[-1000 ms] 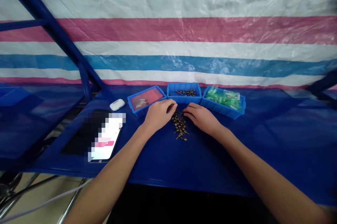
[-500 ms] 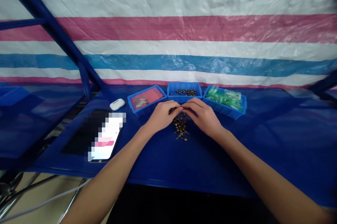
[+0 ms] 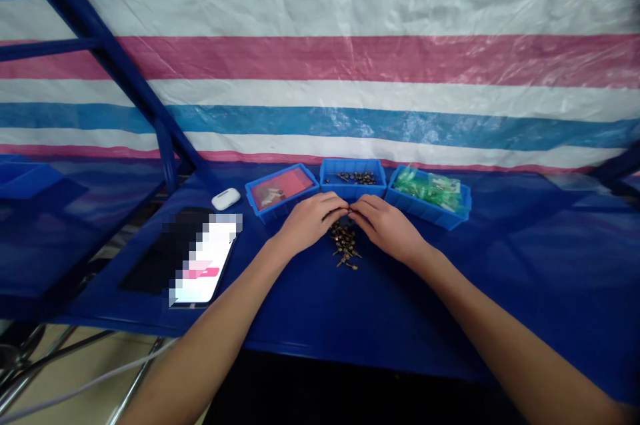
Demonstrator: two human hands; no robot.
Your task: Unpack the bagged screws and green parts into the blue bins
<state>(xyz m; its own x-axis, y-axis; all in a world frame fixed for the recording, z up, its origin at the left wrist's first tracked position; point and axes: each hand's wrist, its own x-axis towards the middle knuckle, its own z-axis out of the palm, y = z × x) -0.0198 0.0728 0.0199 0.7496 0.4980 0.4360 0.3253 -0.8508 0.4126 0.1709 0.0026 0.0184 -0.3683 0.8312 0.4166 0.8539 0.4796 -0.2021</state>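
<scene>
My left hand [image 3: 313, 222] and my right hand [image 3: 385, 224] meet fingertip to fingertip in front of the middle bin. Both are closed in a pinch; whatever sits between the fingertips is too small and covered to make out. Just below them on the table lies a pile of small brass-coloured metal parts with thin shanks [image 3: 345, 244]. Behind the hands, the middle blue bin [image 3: 353, 192] holds several similar dark metal pieces [image 3: 363, 178].
A blue bin [image 3: 273, 212] with a reddish bottom and some small pieces stands left; another blue bin [image 3: 430, 210] with green plastic packets [image 3: 433, 190] stands right. A white earbud case [image 3: 226, 199] and a lit, pixelated phone [image 3: 203, 272] lie on the blue table [image 3: 360, 325].
The view has shifted slightly. My fingertips stay pressed together, with the right hand's fingers a little lower and more bunched. The pile looks the same.
</scene>
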